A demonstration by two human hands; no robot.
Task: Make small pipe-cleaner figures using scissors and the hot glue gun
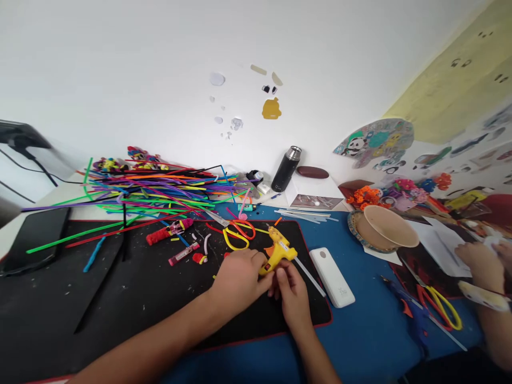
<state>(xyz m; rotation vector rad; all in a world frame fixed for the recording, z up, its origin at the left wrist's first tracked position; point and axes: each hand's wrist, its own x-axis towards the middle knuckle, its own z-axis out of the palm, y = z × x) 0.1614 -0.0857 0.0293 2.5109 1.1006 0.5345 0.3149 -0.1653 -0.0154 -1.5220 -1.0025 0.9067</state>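
Note:
A yellow glue gun (279, 252) with a clear glue stick (311, 277) out of its back is tilted over the black mat, its nozzle pointing away from me. The fingers of my left hand (237, 273) are closed at the lower end of its handle. Close beside it, my right hand (295, 293) has its thumb and fingers curled together under the handle; what they pinch is hidden. Beyond my left hand lie scissors (236, 238) with yellow and red handles. A red pipe-cleaner figure (169, 230) and a small pink tube (183, 254) rest to the left.
Many coloured pipe cleaners (168, 186) are heaped at the back left, near a phone (36, 240). A black thermos (286, 169) stands by the wall. A white power bank (332, 277) lies right of the mat. Farther right are a bowl (390, 226), a blue glue gun (412, 309) and another person's hands (482, 261).

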